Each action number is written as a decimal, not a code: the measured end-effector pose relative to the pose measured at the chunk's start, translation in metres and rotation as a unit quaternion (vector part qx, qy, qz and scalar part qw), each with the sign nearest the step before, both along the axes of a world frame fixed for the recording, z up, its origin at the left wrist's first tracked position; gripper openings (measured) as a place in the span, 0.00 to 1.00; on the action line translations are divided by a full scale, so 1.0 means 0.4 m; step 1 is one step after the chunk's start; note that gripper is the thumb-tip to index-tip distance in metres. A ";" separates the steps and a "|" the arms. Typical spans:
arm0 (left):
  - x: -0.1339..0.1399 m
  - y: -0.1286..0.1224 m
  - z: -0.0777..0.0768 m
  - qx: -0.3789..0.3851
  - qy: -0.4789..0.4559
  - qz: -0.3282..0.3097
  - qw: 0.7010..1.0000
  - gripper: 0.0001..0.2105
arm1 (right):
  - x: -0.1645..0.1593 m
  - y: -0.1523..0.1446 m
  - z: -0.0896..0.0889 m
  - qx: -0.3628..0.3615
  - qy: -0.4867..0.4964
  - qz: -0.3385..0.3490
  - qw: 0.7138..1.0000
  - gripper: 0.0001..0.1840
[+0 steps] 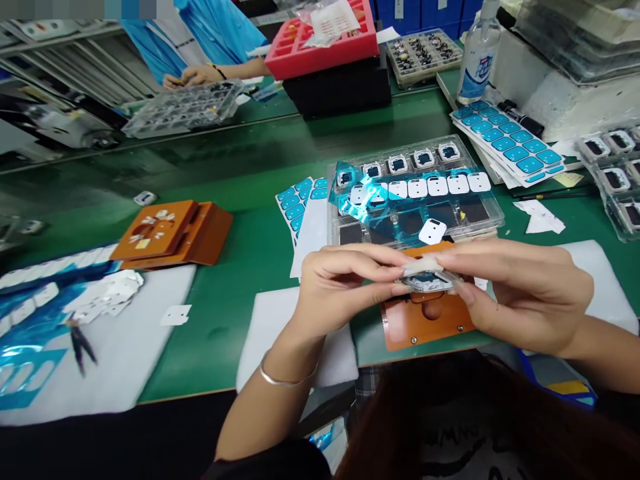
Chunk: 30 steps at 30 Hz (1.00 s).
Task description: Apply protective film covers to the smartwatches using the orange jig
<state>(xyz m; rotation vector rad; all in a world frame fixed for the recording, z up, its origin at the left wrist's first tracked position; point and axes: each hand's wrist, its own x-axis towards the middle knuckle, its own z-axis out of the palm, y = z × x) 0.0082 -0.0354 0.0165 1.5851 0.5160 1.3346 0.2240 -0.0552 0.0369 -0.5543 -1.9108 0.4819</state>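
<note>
Between my two hands I hold a small white-framed electronic part (428, 280) with a dark middle, tilted above the table. My left hand (350, 280) pinches its left edge with thumb and fingers. On its right edge, the thumb and fingers of my right hand (525, 293) are closed. Below the part lies an orange fixture plate (425, 327) with a round recess and screws. Just behind my hands is a clear plastic tray (480, 150) holding several similar white-framed parts. Across it lies a blue film strip with white stickers (437, 186). A loose white sticker (433, 231) sits near my fingers.
Blue-printed sticker sheets (520, 143) and a clear bottle (479, 57) stand at the back right. Left are another orange fixture (170, 233), white foam (125, 373) and tweezers (81, 347). Across the bench, a person's hands (200, 75) work beside a red bin (325, 47).
</note>
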 end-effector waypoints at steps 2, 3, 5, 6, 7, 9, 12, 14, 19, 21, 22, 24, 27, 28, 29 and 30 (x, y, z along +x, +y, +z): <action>0.001 0.002 -0.004 0.037 0.007 -0.003 0.999 0.16 | 0.003 0.000 0.002 0.011 -0.010 -0.006 1.000 0.22; 0.000 0.003 -0.006 0.054 0.011 -0.004 0.998 0.17 | 0.003 0.000 0.003 0.016 -0.012 -0.009 1.000 0.22; 0.000 0.006 -0.008 0.087 0.019 -0.005 0.996 0.18 | 0.003 0.000 0.004 0.024 -0.011 -0.013 1.000 0.21; -0.001 0.008 -0.009 0.102 0.022 -0.004 0.995 0.18 | 0.002 0.000 0.004 0.025 -0.010 -0.011 1.000 0.21; -0.002 0.009 -0.009 0.114 0.026 -0.003 0.993 0.18 | 0.001 0.000 0.005 0.025 -0.009 -0.007 1.000 0.20; -0.003 0.011 -0.010 0.134 0.031 -0.002 0.991 0.19 | -0.001 0.000 0.006 0.020 -0.003 0.000 1.000 0.20; -0.004 0.012 -0.011 0.149 0.037 0.001 0.988 0.19 | 0.000 0.001 0.007 0.008 0.004 0.010 1.000 0.19; -0.004 0.013 -0.009 0.156 0.043 0.007 0.987 0.18 | 0.002 0.002 0.007 0.001 0.006 0.014 1.000 0.19; -0.003 0.014 -0.002 0.173 0.055 0.012 0.983 0.15 | 0.003 0.001 0.008 -0.007 0.007 0.010 1.000 0.16; -0.003 0.012 -0.001 0.182 0.059 0.009 0.982 0.14 | -0.001 -0.002 0.005 -0.008 0.020 0.003 1.000 0.14; -0.003 0.011 -0.002 0.186 0.061 0.008 0.981 0.14 | -0.004 -0.004 0.003 -0.010 0.029 -0.001 1.000 0.14; -0.004 0.007 -0.002 0.191 0.065 0.009 0.979 0.13 | -0.009 -0.007 -0.003 -0.013 0.044 -0.012 0.999 0.13; -0.003 0.001 -0.003 0.194 0.078 0.015 0.978 0.12 | -0.013 -0.011 -0.009 -0.022 0.051 -0.017 0.998 0.12; -0.003 0.000 -0.002 0.196 0.082 0.018 0.977 0.12 | -0.014 -0.011 -0.011 -0.027 0.056 -0.016 0.998 0.11; -0.002 -0.001 -0.002 0.198 0.084 0.020 0.976 0.11 | -0.014 -0.011 -0.012 -0.033 0.064 -0.016 0.997 0.10; -0.002 -0.002 -0.001 0.201 0.084 0.022 0.976 0.11 | -0.014 -0.010 -0.012 -0.042 0.072 -0.014 0.996 0.10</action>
